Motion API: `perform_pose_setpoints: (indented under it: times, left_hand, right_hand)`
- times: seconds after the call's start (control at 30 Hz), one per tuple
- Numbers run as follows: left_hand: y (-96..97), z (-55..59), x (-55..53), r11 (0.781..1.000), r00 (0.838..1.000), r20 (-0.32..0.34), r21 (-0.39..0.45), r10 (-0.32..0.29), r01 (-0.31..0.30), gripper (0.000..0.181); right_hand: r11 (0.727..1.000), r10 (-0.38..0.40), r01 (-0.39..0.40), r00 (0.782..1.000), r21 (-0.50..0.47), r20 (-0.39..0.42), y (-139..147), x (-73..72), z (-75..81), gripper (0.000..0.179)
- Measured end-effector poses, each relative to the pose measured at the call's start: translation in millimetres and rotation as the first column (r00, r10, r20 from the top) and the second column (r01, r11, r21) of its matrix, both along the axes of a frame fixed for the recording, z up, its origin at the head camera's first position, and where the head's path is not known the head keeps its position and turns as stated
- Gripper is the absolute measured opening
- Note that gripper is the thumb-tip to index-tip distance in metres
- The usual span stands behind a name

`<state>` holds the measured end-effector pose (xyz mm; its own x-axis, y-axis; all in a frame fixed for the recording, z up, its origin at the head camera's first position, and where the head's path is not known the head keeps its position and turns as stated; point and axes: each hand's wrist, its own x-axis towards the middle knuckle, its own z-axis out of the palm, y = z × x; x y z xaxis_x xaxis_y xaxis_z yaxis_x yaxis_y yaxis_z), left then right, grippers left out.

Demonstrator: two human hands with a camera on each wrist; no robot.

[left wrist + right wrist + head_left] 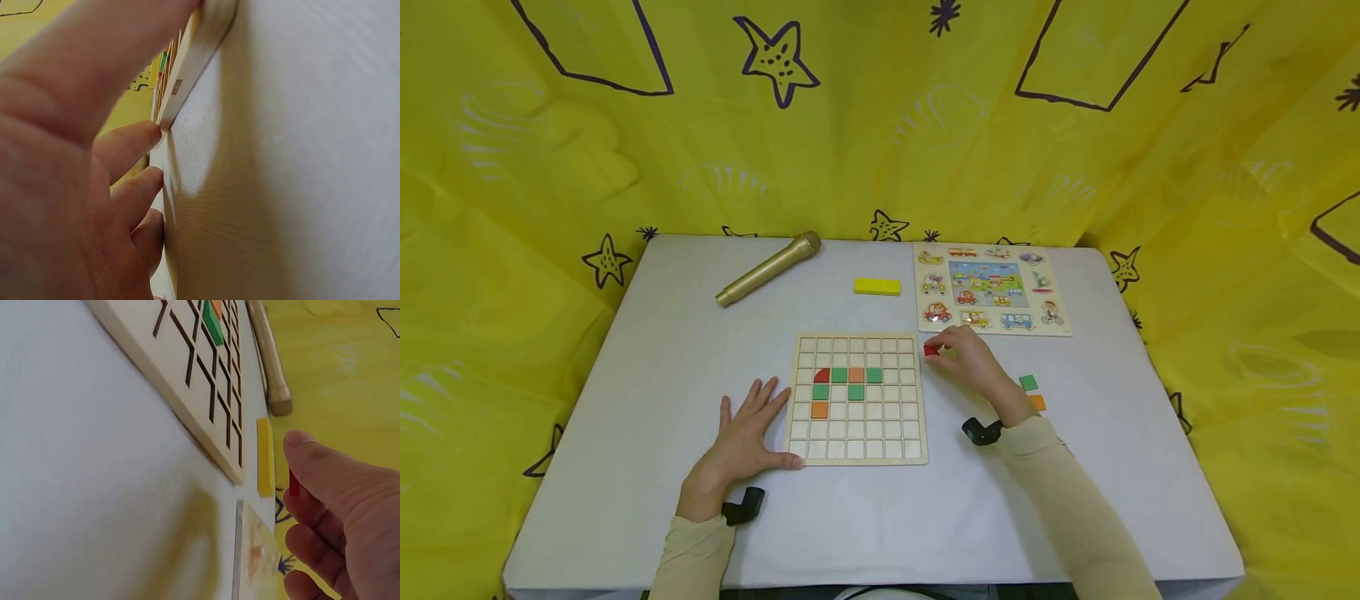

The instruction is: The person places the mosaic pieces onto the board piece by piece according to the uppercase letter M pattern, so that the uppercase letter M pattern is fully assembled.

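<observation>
A wooden grid board [872, 431] lies mid-table, with several red, green and orange tiles in its upper left cells. My left hand [741, 446] is spread at the board's left side, the thumb and a fingertip touching its edge. Just off the board's upper right edge, my right hand [973, 367] pinches a small red tile [931, 351] between thumb and fingers. In the right wrist view the red tile [294, 482] shows edge-on, held above the table. A green tile [1028, 382] and an orange tile [1037, 402] lie by the right wrist, the orange one partly hidden by the arm.
Behind the board lie a gold microphone [767, 270] and a yellow block [877, 287]. A vehicle picture puzzle [1060, 287] sits at the back right. The white table [625, 367] is backed by a yellow patterned curtain [865, 125].
</observation>
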<state>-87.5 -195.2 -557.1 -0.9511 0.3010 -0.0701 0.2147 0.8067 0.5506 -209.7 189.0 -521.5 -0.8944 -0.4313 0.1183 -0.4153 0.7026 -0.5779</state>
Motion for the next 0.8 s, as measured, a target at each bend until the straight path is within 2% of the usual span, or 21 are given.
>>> perform_pose_setpoints:
  times: [0.53, 0.8]
  left_hand:
    - [-0.9, -1.4, -0.2, 1.0, 1.0, 0.007, -0.005, 0.003, -0.003, 0.117]
    - [-0.9, -1.1, -0.7, 1.0, 1.0, 0.001, 0.0, 0.002, -0.002, 0.117]
  right_hand:
    - [0.994, 0.102, -0.103, 0.994, 0.032, 0.035, -43.2, 7.1, -8.8, 0.025]
    - [0.988, 0.122, -0.122, 0.993, 0.091, 0.007, -53.9, 10.2, -13.7, 0.027]
